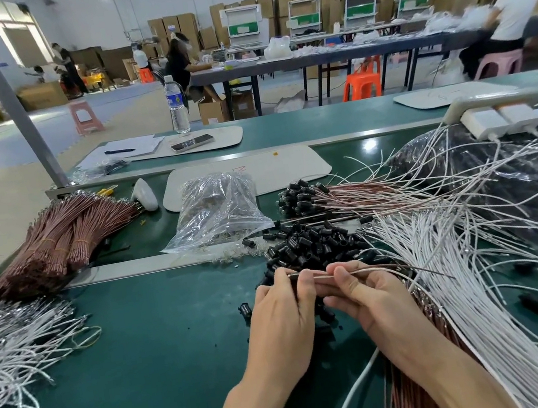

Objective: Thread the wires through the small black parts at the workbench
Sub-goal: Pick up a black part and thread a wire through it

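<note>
- My left hand (282, 309) is curled, thumb and forefinger pinching a small black part (292, 278); my fingers hide most of it.
- My right hand (370, 296) pinches the wires (373, 269) just beside it. I cannot tell whether their tips are inside the part.
- The wires' tails trail right, over a spread of white leads (478, 278).
- A heap of black parts (315, 245) lies just beyond my knuckles on the green bench (159, 340).
- Farther back is a clear bag (216, 207), its contents unclear.
- Brown bundles (58, 240) lie far left.
</note>
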{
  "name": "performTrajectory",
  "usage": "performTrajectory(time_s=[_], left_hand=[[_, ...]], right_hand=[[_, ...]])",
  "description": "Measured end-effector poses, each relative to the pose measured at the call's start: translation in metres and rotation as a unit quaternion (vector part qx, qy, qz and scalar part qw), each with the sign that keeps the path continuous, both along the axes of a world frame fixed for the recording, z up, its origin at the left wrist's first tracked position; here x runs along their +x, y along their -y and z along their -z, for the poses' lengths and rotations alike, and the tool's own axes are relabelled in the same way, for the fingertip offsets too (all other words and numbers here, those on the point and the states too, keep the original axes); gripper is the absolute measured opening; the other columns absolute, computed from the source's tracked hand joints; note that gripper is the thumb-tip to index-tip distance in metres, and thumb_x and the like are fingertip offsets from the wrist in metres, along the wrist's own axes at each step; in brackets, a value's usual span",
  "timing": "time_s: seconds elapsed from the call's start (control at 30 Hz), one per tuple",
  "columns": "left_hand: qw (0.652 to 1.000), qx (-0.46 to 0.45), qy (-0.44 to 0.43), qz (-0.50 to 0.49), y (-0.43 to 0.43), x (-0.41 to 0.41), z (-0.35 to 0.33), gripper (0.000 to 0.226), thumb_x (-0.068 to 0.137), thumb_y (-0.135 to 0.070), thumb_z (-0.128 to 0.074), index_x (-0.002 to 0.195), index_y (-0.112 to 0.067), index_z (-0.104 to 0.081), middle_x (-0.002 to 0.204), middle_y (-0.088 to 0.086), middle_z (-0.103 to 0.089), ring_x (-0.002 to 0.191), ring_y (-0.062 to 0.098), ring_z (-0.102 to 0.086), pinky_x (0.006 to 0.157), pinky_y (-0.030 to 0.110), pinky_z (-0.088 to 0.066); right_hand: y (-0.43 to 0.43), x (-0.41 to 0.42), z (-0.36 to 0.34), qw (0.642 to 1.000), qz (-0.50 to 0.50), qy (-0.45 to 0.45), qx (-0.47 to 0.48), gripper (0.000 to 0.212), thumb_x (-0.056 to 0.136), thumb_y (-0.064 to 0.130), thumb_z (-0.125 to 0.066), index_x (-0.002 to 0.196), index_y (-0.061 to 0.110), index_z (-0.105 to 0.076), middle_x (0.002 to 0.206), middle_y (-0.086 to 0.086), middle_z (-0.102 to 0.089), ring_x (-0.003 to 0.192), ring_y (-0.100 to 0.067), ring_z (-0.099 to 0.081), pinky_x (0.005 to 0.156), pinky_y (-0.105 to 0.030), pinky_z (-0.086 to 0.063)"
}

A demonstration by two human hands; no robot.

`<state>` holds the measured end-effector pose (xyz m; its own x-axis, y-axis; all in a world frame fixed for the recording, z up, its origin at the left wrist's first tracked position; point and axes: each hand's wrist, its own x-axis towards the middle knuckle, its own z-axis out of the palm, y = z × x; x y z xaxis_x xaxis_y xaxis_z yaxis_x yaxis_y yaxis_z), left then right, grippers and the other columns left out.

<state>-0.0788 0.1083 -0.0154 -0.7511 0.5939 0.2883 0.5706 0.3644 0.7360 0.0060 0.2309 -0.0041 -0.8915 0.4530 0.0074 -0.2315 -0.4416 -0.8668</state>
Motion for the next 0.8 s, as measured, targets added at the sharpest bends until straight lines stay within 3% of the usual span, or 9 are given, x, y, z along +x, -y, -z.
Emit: performTrajectory(time_s=[0.1, 0.17, 0.3, 0.47, 0.63, 0.7, 0.8], left_hand=[[0.995, 0.091, 0.015, -0.036, 0.002, -0.003, 0.000, 0.038, 0.097, -0.069, -0.023, 0.091, -0.040, -0.046, 0.088, -0.019, -0.062, 0.089, 0.010, -0.052, 0.073, 0.025, -0.040], [0.984, 0.163, 0.029, -0.070, 0.005, -0.008, -0.007, 0.034, 0.096, -0.065, -0.032, 0.092, -0.037, -0.052, 0.079, -0.012, -0.063, 0.082, 0.019, -0.057, 0.069, 0.030, -0.042], [0.948, 0.290, 0.089, -0.095, 0.016, -0.018, -0.028, 0.033, 0.103, -0.053, -0.047, 0.093, -0.025, -0.061, 0.079, -0.005, -0.066, 0.074, 0.013, -0.061, 0.074, 0.027, -0.048], [0.917, 0.358, 0.157, -0.085, 0.023, -0.038, -0.060, 0.029, 0.090, -0.045, -0.057, 0.095, -0.018, -0.066, 0.077, -0.006, -0.070, 0.069, 0.008, -0.062, 0.073, 0.031, -0.050], [0.909, 0.335, 0.246, -0.031, -0.025, -0.073, -0.102, 0.025, 0.099, -0.037, -0.058, 0.094, -0.014, -0.066, 0.075, -0.007, -0.071, 0.065, 0.006, -0.065, 0.064, 0.024, -0.053], [0.921, 0.294, 0.254, -0.021, -0.060, -0.089, -0.115, 0.024, 0.101, -0.034, -0.057, 0.099, -0.011, -0.065, 0.082, -0.001, -0.070, 0.066, 0.007, -0.065, 0.063, 0.022, -0.054], [0.928, 0.214, 0.303, -0.023, -0.099, -0.102, -0.122, 0.047, 0.103, -0.035, -0.055, 0.138, -0.003, -0.050, 0.098, 0.005, -0.068, 0.073, 0.013, -0.062, 0.060, 0.023, -0.053]], right_hand=[[0.001, 0.002, -0.008, 0.999, 0.032, -0.012, -0.037, 0.029, 0.087, 0.021, -0.066, 0.107, 0.001, -0.071, 0.110, -0.025, -0.074, 0.096, -0.030, -0.076, 0.068, -0.024, -0.061], [-0.002, 0.005, -0.014, 0.997, 0.064, -0.018, -0.043, 0.025, 0.088, 0.022, -0.066, 0.104, 0.005, -0.076, 0.108, -0.025, -0.074, 0.091, -0.028, -0.077, 0.067, -0.024, -0.061], [-0.018, 0.016, -0.023, 0.992, 0.102, -0.024, -0.069, 0.023, 0.092, 0.023, -0.063, 0.098, 0.009, -0.080, 0.108, -0.022, -0.075, 0.088, -0.023, -0.077, 0.068, -0.022, -0.061], [-0.054, 0.021, -0.053, 0.996, 0.089, 0.016, -0.022, 0.024, 0.088, 0.023, -0.064, 0.092, 0.008, -0.082, 0.105, -0.022, -0.076, 0.083, -0.020, -0.076, 0.066, -0.021, -0.060], [-0.114, 0.007, -0.117, 0.996, 0.066, -0.040, -0.051, 0.021, 0.087, 0.017, -0.066, 0.086, 0.001, -0.080, 0.099, -0.020, -0.076, 0.083, -0.019, -0.076, 0.065, -0.019, -0.060], [-0.136, -0.007, -0.141, 0.992, 0.076, -0.053, -0.087, 0.028, 0.090, 0.016, -0.067, 0.108, -0.004, -0.069, 0.106, -0.024, -0.074, 0.084, -0.020, -0.076, 0.066, -0.019, -0.060], [-0.152, -0.020, -0.145, 0.991, 0.098, 0.049, -0.073, 0.048, 0.095, 0.014, -0.065, 0.138, 0.007, -0.044, 0.126, -0.039, -0.057, 0.090, -0.025, -0.073, 0.063, -0.023, -0.062]])
